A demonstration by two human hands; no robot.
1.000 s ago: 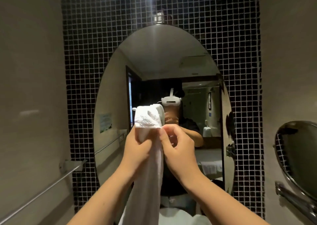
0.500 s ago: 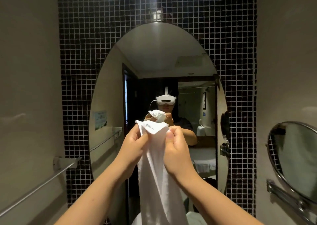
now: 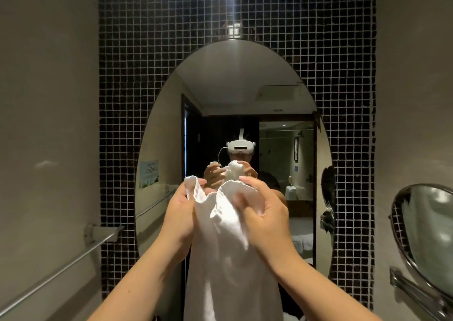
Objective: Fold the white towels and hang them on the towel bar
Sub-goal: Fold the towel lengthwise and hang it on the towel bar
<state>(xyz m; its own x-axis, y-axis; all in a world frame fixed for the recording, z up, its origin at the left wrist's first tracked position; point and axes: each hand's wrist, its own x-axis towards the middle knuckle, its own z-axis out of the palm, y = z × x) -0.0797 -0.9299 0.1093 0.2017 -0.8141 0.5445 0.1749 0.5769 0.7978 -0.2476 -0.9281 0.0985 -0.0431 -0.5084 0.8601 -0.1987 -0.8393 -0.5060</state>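
head view, facing the oval mirror (image 3: 245,88). pinches one top corner of the white towel (image 3: 228,259) with the left hand (image 3: 179,213), grips the bunched edge beside it with the right hand (image 3: 267,213), fingers curled into cloth. holds the hands wider apart than half a second back, opening out what was a tight bunch. looks like hunting for corners before a first fold; nothing folded yet. lets the towel hang toward 6 o'clock, well apart from the towel bar (image 3: 61,269) at 8 o'clock. small notice (image 3: 149,173) reflected at 9 o'clock, print too small to read.
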